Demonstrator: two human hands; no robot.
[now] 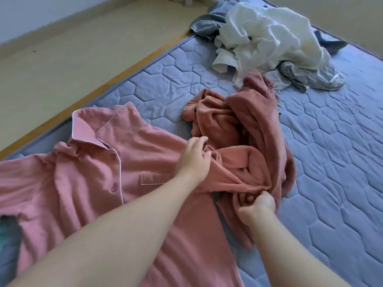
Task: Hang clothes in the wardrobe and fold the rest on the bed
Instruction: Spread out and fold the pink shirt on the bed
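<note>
On mattress point(331, 162), L hand point(193, 160) & R hand point(257, 206) each w/ firm hold on rust garment point(248, 112)

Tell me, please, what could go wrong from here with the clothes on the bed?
1. The rust garment, gripped by the right hand and left hand, overlaps the flat pink shirt; pulling it may rumple that shirt.
2. Its far end touches the pile, so lifting it might drag pieces along.
</note>
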